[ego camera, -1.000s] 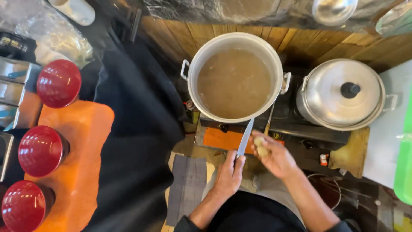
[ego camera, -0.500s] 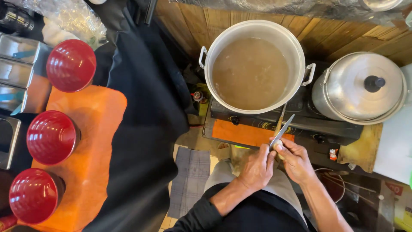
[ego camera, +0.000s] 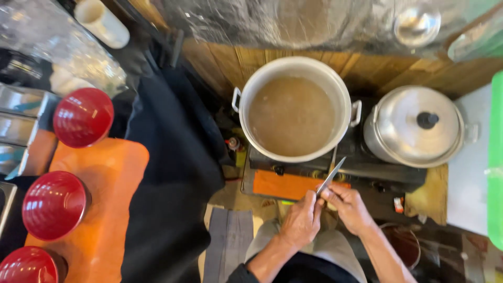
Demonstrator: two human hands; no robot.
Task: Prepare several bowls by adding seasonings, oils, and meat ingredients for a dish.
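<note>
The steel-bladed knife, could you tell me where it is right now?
In the head view, the steel-bladed knife is in the left hand, just below the open pot of brown broth.

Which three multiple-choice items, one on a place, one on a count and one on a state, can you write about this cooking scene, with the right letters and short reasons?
1. Where is the knife with the steel blade?
A. in the left hand
B. inside the open pot
C. on the orange mat

2. How many glossy red round bowls show?
A. two
B. three
C. five

3. What is the state of the smaller round aluminium pot?
A. open
B. tipped over
C. covered by a lid

Answers:
1 A, the left hand grips its handle next to the right hand.
2 B, they sit at and.
3 C, a lid with a black knob sits on it, while the large open aluminium pot of brown broth has none.
</note>
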